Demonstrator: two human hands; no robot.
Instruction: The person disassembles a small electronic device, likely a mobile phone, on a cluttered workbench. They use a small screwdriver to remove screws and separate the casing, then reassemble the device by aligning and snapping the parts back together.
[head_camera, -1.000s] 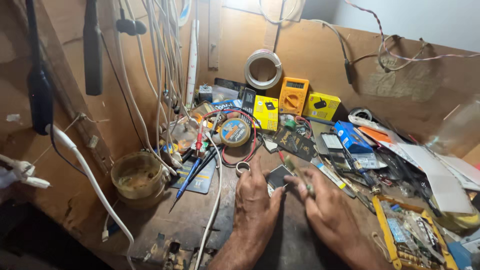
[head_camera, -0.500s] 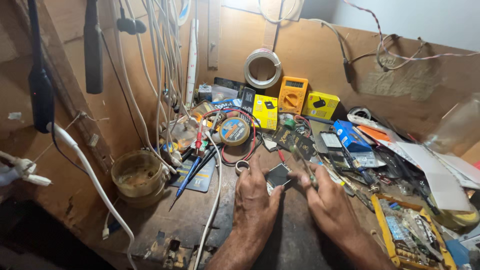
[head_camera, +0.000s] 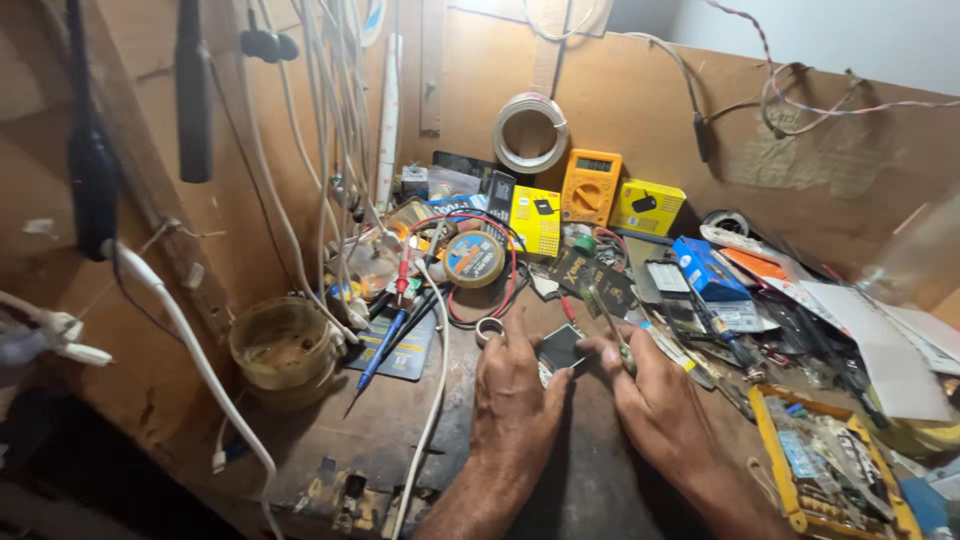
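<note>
Both hands rest low on the cluttered wooden workbench (head_camera: 330, 440), close together. The left hand (head_camera: 515, 395) lies flat-ish with its fingers bent, its thumb and forefinger pressing on the near edge of a small dark flat device (head_camera: 562, 347), which lies on the bench between the two hands. The right hand (head_camera: 660, 400) is closed around a thin screwdriver (head_camera: 610, 320), pinching its shaft near the handle, the tip slanting up and away from the grip, just beyond the device's far corner. Just left of the left hand's fingertips lies a small metal ring (head_camera: 489, 329), and beyond it a round spool (head_camera: 473, 257) ringed by red wire. Farther from the grip, against the back board, stand a yellow multimeter (head_camera: 590, 187) and a yellow box (head_camera: 646, 207). Well off to the left of the hands sits a grimy round tub (head_camera: 280, 345); to the right of the right hand lies a yellow-framed tray (head_camera: 775, 450) of small parts.
</note>
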